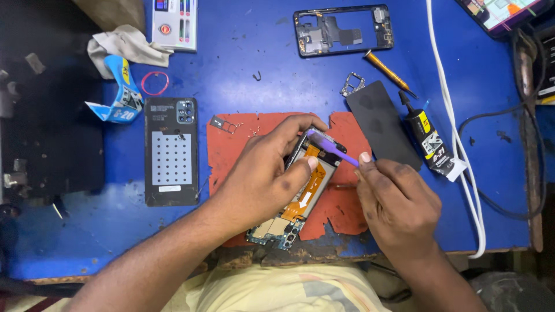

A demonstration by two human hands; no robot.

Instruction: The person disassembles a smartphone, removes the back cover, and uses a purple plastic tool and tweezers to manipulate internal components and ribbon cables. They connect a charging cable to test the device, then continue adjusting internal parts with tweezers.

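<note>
A: Left hand [263,176] clamped over the opened phone [300,193] at the centre of the frame, thumb pressed on the orange flex strip, fingers curled round the upper edge. Presumably to keep the body from sliding under the prying.

B: Right hand [396,199], just right of centre, pinched narrow on a purple plastic pry tool [332,149], tip laid flat against the phone's upper end. Held low, likely to get under a connector without scratching.

A: Phone lying slantwise on a torn red mat [231,144], camera end toward the lower edge of the frame. Probably there for grip and to spare the board.

B: Left of centre, a removed back cover [171,151], inner side up, set well apart. Upper middle, a bare phone frame [344,30].

A: Right of the mat, a dark flat panel [383,124]; beside it a black glue tube [430,141] and a gold-handled screwdriver [388,72]. All within the right hand's reach.

B: Upper left, a crumpled cloth [124,46], a blue torn glue box [121,92], a red rubber band [155,82]. White cable [457,138] down the right side.

A: Worn blue tabletop [260,63], scuffed and chipped along the near edge. Dark clutter at far left; room beyond not visible.
</note>
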